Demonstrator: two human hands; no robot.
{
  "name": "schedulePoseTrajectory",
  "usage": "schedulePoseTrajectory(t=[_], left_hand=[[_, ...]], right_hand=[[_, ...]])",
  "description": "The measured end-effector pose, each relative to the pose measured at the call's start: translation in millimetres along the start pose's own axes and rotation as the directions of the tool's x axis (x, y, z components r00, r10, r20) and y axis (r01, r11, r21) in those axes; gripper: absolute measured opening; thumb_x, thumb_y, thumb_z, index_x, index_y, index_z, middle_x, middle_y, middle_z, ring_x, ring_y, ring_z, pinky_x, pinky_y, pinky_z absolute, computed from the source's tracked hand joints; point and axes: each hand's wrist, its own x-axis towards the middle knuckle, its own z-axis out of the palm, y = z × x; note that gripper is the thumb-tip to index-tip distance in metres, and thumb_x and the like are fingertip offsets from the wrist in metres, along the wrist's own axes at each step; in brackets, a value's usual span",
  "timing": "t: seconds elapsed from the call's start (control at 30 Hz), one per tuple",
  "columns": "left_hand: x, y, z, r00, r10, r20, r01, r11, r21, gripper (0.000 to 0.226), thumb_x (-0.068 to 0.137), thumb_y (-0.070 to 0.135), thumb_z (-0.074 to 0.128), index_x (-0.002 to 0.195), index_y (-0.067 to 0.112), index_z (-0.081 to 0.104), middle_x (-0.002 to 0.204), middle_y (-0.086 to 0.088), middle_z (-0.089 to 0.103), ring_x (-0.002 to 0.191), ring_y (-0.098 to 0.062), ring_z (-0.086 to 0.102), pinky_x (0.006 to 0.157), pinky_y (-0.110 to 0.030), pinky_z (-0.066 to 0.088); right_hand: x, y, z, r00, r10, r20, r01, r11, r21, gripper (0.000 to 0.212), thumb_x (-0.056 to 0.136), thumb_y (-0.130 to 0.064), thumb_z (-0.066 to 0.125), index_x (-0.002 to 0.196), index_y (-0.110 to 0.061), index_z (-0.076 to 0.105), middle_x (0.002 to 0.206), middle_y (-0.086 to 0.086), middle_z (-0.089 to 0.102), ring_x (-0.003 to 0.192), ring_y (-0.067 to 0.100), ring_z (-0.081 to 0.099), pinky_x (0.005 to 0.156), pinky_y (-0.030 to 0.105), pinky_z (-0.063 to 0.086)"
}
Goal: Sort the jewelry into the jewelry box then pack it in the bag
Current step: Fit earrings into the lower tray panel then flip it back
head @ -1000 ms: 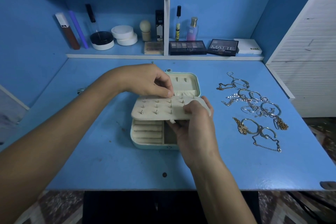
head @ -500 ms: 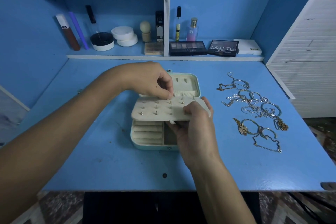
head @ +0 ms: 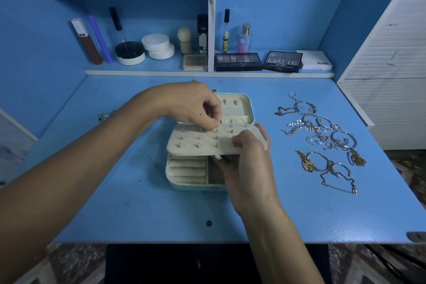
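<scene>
- Almost nothing changes since a second ago: your right hand (head: 247, 161) still pinches the earring panel (head: 207, 140) above the open jewelry box (head: 191, 185) on the counter (head: 138, 203).
- Your left hand (head: 196, 105) keeps pinching at a stud in the top row.
- The loose jewelry (head: 322, 140) lies unsorted to the right, so sorting is only beginning.

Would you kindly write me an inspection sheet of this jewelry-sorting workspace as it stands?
Surface: blue desk, paint scuffed and spotted.
Job's things: open jewelry box; cream earring panel with studs, held above the tray; loose pile of chains and bangles on the desk to the right; no bag seen.
Clutter: small metal item by the left forearm.
Hands: left hand pinches at a stud on the panel; right hand grips the panel's right end.
Cables: nothing seen.
Surroundings: back shelf with eyeshadow palettes, jars, tubes; white slatted door at right.
</scene>
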Motion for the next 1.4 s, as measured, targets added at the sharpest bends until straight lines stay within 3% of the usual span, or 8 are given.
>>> schedulePoseTrajectory(t=[0.13,0.4,0.6,0.73,0.97,1.1,1.23,1.4], left_hand=[[-1,-1,2,1.000,0.000,-0.008,0.000,1.000,-0.026,0.010,0.079,0.018,0.069,0.076,0.027,0.071,0.074,0.009,0.072,0.071,-0.006,0.062,0.079,-0.035,0.053],[-7,-13,3,0.995,0.013,-0.095,-0.022,0.995,-0.098,0.005,0.088,0.027,0.072,0.088,0.030,0.075,0.084,0.012,0.074,0.078,-0.003,0.067,0.074,-0.018,0.051],[-21,-26,3,0.969,0.015,-0.248,-0.075,0.969,-0.234,0.005,0.091,0.027,0.069,0.091,0.027,0.074,0.087,0.009,0.074,0.081,-0.005,0.066,0.076,-0.020,0.051],[-31,-33,-4,0.931,0.031,-0.364,-0.154,0.936,-0.316,0.006,0.092,0.019,0.067,0.092,0.018,0.073,0.087,0.001,0.074,0.081,-0.011,0.067,0.082,-0.022,0.053],[-42,-41,-5,0.878,0.035,-0.477,-0.266,0.864,-0.427,0.009,0.095,0.015,0.063,0.092,0.013,0.071,0.077,-0.001,0.067,0.074,-0.010,0.060,0.074,-0.022,0.051],[-43,-41,-2,0.841,-0.015,-0.540,-0.286,0.836,-0.469,0.016,0.098,0.016,0.058,0.089,0.014,0.071,0.083,-0.009,0.066,0.077,-0.013,0.058,0.073,-0.019,0.048],[-41,-46,0,0.812,-0.068,-0.580,-0.313,0.788,-0.531,0.022,0.095,0.031,0.055,0.085,0.021,0.072,0.079,0.005,0.068,0.075,-0.009,0.059,0.069,-0.020,0.051],[-35,-56,2,0.784,-0.123,-0.609,-0.307,0.776,-0.551,0.016,0.090,0.034,0.058,0.088,0.031,0.073,0.087,0.004,0.071,0.081,-0.010,0.062,0.072,-0.024,0.054]], right_hand=[[0,0,-1,1.000,-0.005,0.003,0.005,1.000,-0.002,0.056,0.091,-0.001,0.040,0.144,-0.018,0.037,0.101,0.007,0.060,0.086,0.023,0.058,0.063,0.029,0.056],[0,1,1,0.999,-0.005,-0.035,0.005,1.000,0.005,0.055,0.091,-0.002,0.044,0.144,-0.017,0.039,0.104,0.007,0.063,0.091,0.023,0.062,0.071,0.032,0.059],[0,0,7,0.991,0.004,-0.136,-0.015,0.997,-0.079,0.052,0.094,-0.036,0.057,0.143,-0.030,0.040,0.129,0.005,0.063,0.116,0.025,0.065,0.084,0.038,0.060],[1,-2,11,0.995,-0.009,-0.104,-0.001,0.996,-0.094,0.067,0.092,-0.056,0.056,0.149,-0.029,0.037,0.124,0.008,0.069,0.105,0.026,0.071,0.091,0.043,0.058],[-1,-6,18,0.996,-0.016,-0.085,0.005,0.992,-0.127,0.078,0.086,-0.067,0.052,0.153,-0.036,0.027,0.117,0.019,0.068,0.094,0.023,0.075,0.094,0.040,0.057],[-1,-7,20,0.995,-0.039,-0.089,0.026,0.989,-0.144,0.079,0.084,-0.069,0.052,0.153,-0.042,0.024,0.112,0.017,0.070,0.096,0.022,0.074,0.092,0.038,0.057],[4,-9,22,0.996,-0.022,-0.083,0.007,0.984,-0.178,0.077,0.088,-0.066,0.053,0.153,-0.040,0.022,0.113,0.016,0.070,0.097,0.020,0.074,0.093,0.038,0.057],[7,-11,23,0.996,-0.047,-0.082,0.030,0.979,-0.201,0.066,0.096,-0.051,0.053,0.153,-0.042,0.020,0.108,0.015,0.072,0.096,0.020,0.074,0.095,0.037,0.056]])
